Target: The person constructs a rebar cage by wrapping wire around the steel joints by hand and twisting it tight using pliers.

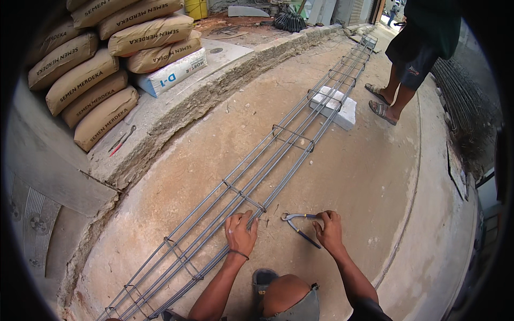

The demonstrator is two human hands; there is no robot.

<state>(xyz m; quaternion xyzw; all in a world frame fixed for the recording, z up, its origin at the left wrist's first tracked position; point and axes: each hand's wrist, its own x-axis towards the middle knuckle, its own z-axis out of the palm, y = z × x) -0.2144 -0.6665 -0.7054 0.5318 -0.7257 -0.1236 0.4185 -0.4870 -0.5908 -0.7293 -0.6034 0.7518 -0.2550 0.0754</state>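
A long rebar cage [251,178] of grey bars and square stirrups runs from the lower left to the far right. My left hand [241,234] is at its right side, beside a stirrup, with its fingers curled over a bar. Short bits of tie wire [266,220] stick out just right of those fingers. My right hand [329,230] grips one handle of the pincers [293,218], above the floor. The pincers' handles are spread, one hanging free, and their jaws point toward the cage.
A white block [334,107] supports the cage farther off. Another person [399,69] in sandals stands to its right. Stacked brown cement bags [88,85] and red-handled pliers [122,140] lie on the raised concrete ledge [176,115] at left. Bundled rebar [460,96] lies at right.
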